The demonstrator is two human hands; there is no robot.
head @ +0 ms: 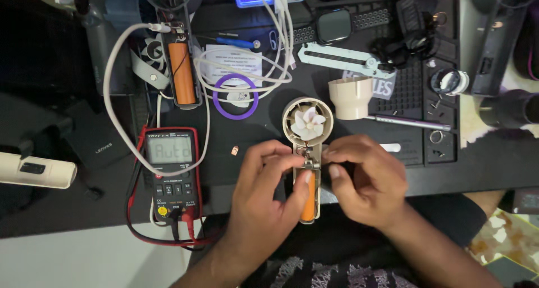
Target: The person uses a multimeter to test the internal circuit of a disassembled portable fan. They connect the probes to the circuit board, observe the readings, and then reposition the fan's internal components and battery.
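A small beige hand-held fan (307,123) lies opened on the black mat, its white blades on top and an orange battery (308,205) showing in the handle. My left hand (264,192) grips the handle, thumb and forefinger pinching the small metal part just below the blades. My right hand (368,178) holds the handle's right side, fingertips meeting the same spot. A second opened fan body (181,63) with an orange battery lies at the upper left, plugged into a white cable (115,108).
A red-edged multimeter (170,170) with red and black leads lies left of my hands. A beige cone-shaped shell (351,97), a purple ring (236,97), a metal bracket (342,59), a smartwatch (334,25) and a thin metal pen-like tool (407,121) lie behind the fan.
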